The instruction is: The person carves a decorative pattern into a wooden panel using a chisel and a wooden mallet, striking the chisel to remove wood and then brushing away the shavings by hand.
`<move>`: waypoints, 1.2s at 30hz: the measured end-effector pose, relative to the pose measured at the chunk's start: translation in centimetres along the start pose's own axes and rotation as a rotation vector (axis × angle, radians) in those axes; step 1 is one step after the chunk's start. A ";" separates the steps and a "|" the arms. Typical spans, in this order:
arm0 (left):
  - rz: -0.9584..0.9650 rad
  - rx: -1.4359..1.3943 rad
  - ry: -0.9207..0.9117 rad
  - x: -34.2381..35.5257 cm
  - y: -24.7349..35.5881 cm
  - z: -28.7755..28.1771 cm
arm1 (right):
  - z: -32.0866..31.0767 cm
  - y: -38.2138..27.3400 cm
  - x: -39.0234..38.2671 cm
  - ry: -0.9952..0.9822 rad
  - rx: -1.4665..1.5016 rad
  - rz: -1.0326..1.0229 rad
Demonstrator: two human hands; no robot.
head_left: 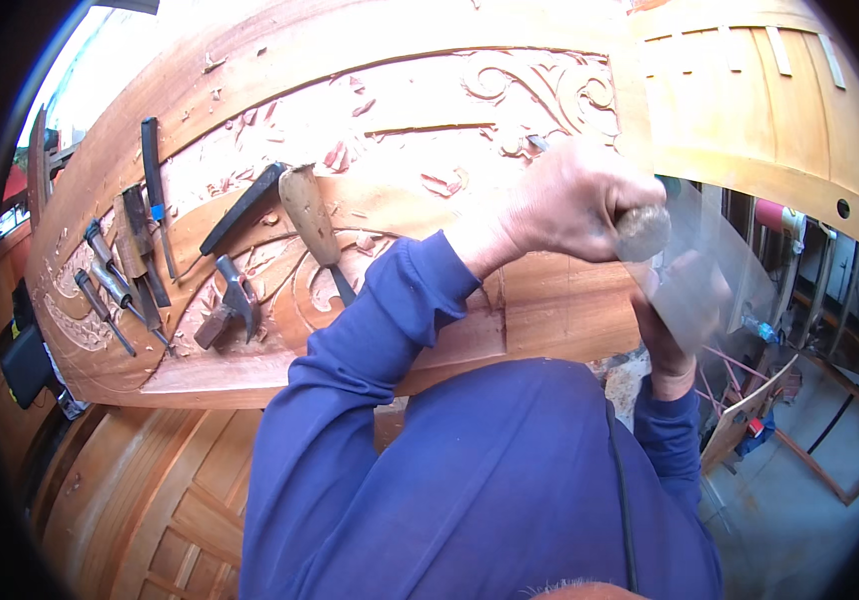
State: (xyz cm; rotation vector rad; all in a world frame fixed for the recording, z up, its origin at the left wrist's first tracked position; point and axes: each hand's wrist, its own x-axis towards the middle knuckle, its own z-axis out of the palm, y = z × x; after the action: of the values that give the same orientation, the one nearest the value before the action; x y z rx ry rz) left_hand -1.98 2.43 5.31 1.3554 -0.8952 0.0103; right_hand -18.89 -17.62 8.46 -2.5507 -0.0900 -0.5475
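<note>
My left hand is closed round a carving chisel, whose rounded wooden handle end sticks out of the fist. Its metal blade meets the carved wooden panel just below the scroll relief at the upper right. Close to the handle end, my right hand is partly hidden behind a pale, flat-sided striking block that it grips. Motion smears this block, so its exact kind is unclear.
Several chisels and gouges lie at the panel's left. A dark angled tool, a wooden-handled tool and a hammer rest mid-panel among wood chips. Another wooden panel stands right; metal frames lie lower right.
</note>
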 end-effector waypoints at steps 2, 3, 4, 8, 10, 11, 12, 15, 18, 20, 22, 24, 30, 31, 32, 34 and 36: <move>-0.107 -0.043 -0.025 0.0 0.3 -0.3 | -0.1 -0.3 0.3 -0.034 -0.115 0.017; -0.089 0.018 0.005 0.1 0.2 0.0 | -0.6 -0.1 0.2 -0.041 -0.208 -0.053; -0.088 0.020 0.010 0.3 0.0 0.1 | -0.1 -0.1 0.1 -0.086 -0.176 0.099; -0.170 0.000 -0.001 0.9 -0.1 0.3 | 1.0 0.1 0.9 -0.037 -0.123 0.169; -0.268 0.060 -0.084 2.1 0.2 -0.4 | 0.8 0.4 0.5 0.005 -0.057 0.227; -0.217 -0.010 -0.041 2.8 -1.6 0.2 | 0.9 1.2 -0.4 0.059 0.036 0.299; -0.164 0.010 0.034 3.5 -2.1 0.7 | 1.0 0.7 -0.3 0.062 0.120 0.363; 0.085 0.239 0.031 2.3 -1.5 2.6 | 1.0 -0.7 -0.3 0.126 0.307 0.416; 0.139 0.351 -0.164 -1.2 0.7 5.7 | 0.3 -1.3 -1.4 0.255 0.379 0.463; 0.208 0.358 -0.158 -2.0 1.5 6.9 | 0.3 -0.7 -3.1 0.278 0.365 0.504; 0.213 0.407 -0.166 -1.7 0.7 6.9 | 0.3 -0.9 -3.7 0.270 0.374 0.557; 0.235 0.527 -0.205 -1.5 -0.6 6.4 | 0.5 -1.6 -4.1 0.265 0.430 0.630; 0.268 0.655 -0.258 -2.0 -3.2 5.9 | 0.8 -2.3 -4.6 0.259 0.514 0.695; 0.270 0.653 -0.260 -2.0 -3.2 5.9 | 0.8 -2.2 -4.8 0.259 0.521 0.690; 0.268 0.648 -0.262 -2.0 -3.2 6.0 | 0.7 -2.2 -4.9 0.259 0.528 0.685; 0.266 0.645 -0.262 -1.9 -3.1 6.0 | 0.7 -2.0 -5.1 0.245 0.521 0.683; 0.210 0.587 -0.256 -1.9 -3.0 6.0 | 0.6 -1.9 -5.1 0.230 0.515 0.682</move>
State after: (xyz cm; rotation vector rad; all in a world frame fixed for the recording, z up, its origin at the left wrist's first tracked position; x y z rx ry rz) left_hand -5.04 -2.44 1.42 1.8235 -1.3135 0.2857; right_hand -23.65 -15.43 6.92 -1.8406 0.6169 -0.4584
